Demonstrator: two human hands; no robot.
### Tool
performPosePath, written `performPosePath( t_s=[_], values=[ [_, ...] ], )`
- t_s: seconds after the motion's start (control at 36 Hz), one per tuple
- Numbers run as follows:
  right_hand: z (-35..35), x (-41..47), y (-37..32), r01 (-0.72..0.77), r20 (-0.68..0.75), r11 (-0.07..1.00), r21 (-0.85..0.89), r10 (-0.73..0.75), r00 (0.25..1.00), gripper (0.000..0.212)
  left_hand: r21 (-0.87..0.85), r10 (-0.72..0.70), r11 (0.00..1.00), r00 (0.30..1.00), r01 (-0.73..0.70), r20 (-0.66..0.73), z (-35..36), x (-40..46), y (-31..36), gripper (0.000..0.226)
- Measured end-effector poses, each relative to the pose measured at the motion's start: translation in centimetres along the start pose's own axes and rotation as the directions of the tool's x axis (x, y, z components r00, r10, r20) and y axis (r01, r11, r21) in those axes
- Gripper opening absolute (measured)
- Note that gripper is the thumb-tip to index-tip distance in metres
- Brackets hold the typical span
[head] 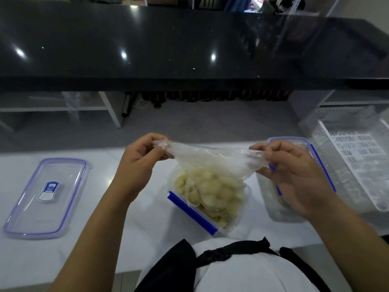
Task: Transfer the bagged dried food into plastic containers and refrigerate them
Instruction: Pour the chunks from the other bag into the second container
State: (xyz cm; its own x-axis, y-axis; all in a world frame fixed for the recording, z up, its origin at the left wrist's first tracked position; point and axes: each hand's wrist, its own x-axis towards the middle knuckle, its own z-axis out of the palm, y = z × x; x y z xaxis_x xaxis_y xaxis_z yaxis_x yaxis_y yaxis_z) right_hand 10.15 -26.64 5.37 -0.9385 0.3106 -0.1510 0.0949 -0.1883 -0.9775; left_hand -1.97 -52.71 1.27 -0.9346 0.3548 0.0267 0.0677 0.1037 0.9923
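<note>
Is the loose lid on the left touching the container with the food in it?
Apart. The head view shows bare white counter between the lid and the container.

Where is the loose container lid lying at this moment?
In the head view the lid lies flat on the white counter at the far left, left of the left hand and apart from the open container.

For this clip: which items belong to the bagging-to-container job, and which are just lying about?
Job: plastic bag of dried food, held by both hands; open container; loose lid; second container.

Lying about: clear tray; black counter.
</note>
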Motion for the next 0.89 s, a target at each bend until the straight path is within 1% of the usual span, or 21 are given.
performPosePath(
  t_s=[0.08,0.14,0.17,0.19,0.22,0.25,0.28,0.31,0.36,0.42,0.47,0.5,0.53,0.56,0.58,0.61,0.67,0.72,0.75,0.83,0.89],
  values=[
    [-0.4,0.2,1.9,0.076,-0.018,0.987,0.138,-0.074,0.997,0.019,-0.012,0.001,1.0,1.0,-0.001,-0.022,0.7,0.6,-0.1,0.022],
    [-0.7,0.7,3.6,0.085,-0.025,0.987,0.138,-0.082,0.996,0.028,-0.052,-0.037,0.998,0.999,0.036,-0.029,1.2,1.4,-0.6,0.021],
    [-0.9,0.9,4.4,0.071,-0.003,0.993,0.093,-0.071,0.998,0.035,-0.069,-0.066,0.995,0.998,0.065,-0.015,1.5,1.7,-0.9,0.022],
    [-1.2,1.1,5.3,0.043,0.025,0.999,0.007,-0.043,0.999,0.042,-0.077,-0.096,0.992,0.995,0.096,0.014,1.7,1.9,-1.3,0.026],
    [-1.4,1.3,6.2,0.0,0.047,0.995,-0.101,0.005,0.999,0.047,-0.079,-0.119,0.989,0.991,0.123,0.054,1.8,1.9,-1.7,0.034],
    [-1.6,1.4,7.0,-0.052,0.039,0.979,-0.197,0.061,0.997,0.051,-0.072,-0.134,0.987,0.987,0.141,0.094,1.9,1.8,-2.1,0.045],
    [-1.8,1.5,7.6,-0.096,0.011,0.963,-0.252,0.103,0.995,0.053,-0.054,-0.144,0.987,0.981,0.152,0.126,2.0,1.5,-2.5,0.056],
    [-1.9,1.6,8.1,-0.119,-0.019,0.955,-0.273,0.119,0.993,0.049,-0.031,-0.155,0.987,0.978,0.16,0.142,2.1,1.1,-3.0,0.067],
    [-1.7,1.8,8.5,-0.117,-0.082,0.953,-0.28,0.098,0.992,0.031,-0.003,-0.167,0.986,0.974,0.17,0.154,1.8,0.4,-4.0,0.083],
    [-1.3,2.1,8.5,-0.11,-0.172,0.952,-0.286,0.062,0.983,0.011,0.041,-0.185,0.983,0.962,0.18,0.199,1.6,0.3,-4.9,0.086],
    [-0.9,2.4,8.5,-0.114,-0.246,0.957,-0.266,0.047,0.968,0.004,0.11,-0.221,0.974,0.932,0.197,0.287,2.1,0.7,-5.1,0.079],
    [-0.7,2.5,8.4,-0.114,-0.266,0.964,-0.239,0.048,0.963,0.005,0.131,-0.231,0.971,0.92,0.199,0.316,2.5,0.9,-5.0,0.067],
    [-0.5,2.6,8.3,-0.11,-0.277,0.972,-0.207,0.05,0.96,0.007,0.129,-0.22,0.974,0.923,0.188,0.317,3.0,1.2,-4.8,0.049],
    [-0.4,2.6,8.0,-0.102,-0.278,0.981,-0.166,0.053,0.959,0.009,0.108,-0.183,0.981,0.94,0.158,0.287,3.4,1.4,-4.6,0.031],
    [-0.2,2.5,7.6,-0.091,-0.272,0.989,-0.116,0.056,0.961,0.01,0.084,-0.13,0.99,0.961,0.112,0.244,3.7,1.5,-4.3,0.018],
    [-0.1,2.4,7.2,-0.077,-0.263,0.995,-0.06,0.059,0.963,0.01,0.065,-0.075,0.996,0.976,0.063,0.204,3.7,1.6,-3.9,0.012],
    [-0.2,2.2,6.6,-0.061,-0.273,0.997,0.036,0.069,0.96,0.011,-0.003,-0.006,1.0,0.985,0.007,0.175,3.6,1.8,-3.1,0.015],
    [-0.6,2.1,6.5,-0.079,-0.28,0.995,0.067,0.095,0.955,0.011,-0.092,-0.013,0.995,0.982,0.031,0.186,3.2,1.9,-2.7,0.021],
    [-0.8,2.0,6.8,-0.094,-0.279,0.993,0.067,0.109,0.954,0.011,-0.097,-0.033,0.994,0.981,0.053,0.193,3.3,1.9,-2.8,0.02],
    [-1.2,1.3,7.9,-0.158,-0.257,0.987,0.027,0.16,0.953,0.015,-0.033,-0.09,0.995,0.981,0.097,0.174,3.5,1.8,-3.3,0.012],
    [-1.0,0.8,8.3,-0.159,-0.252,0.986,-0.047,0.142,0.957,0.013,-0.042,-0.106,0.993,0.983,0.114,0.153,3.4,1.6,-3.6,0.01]
  ],
)
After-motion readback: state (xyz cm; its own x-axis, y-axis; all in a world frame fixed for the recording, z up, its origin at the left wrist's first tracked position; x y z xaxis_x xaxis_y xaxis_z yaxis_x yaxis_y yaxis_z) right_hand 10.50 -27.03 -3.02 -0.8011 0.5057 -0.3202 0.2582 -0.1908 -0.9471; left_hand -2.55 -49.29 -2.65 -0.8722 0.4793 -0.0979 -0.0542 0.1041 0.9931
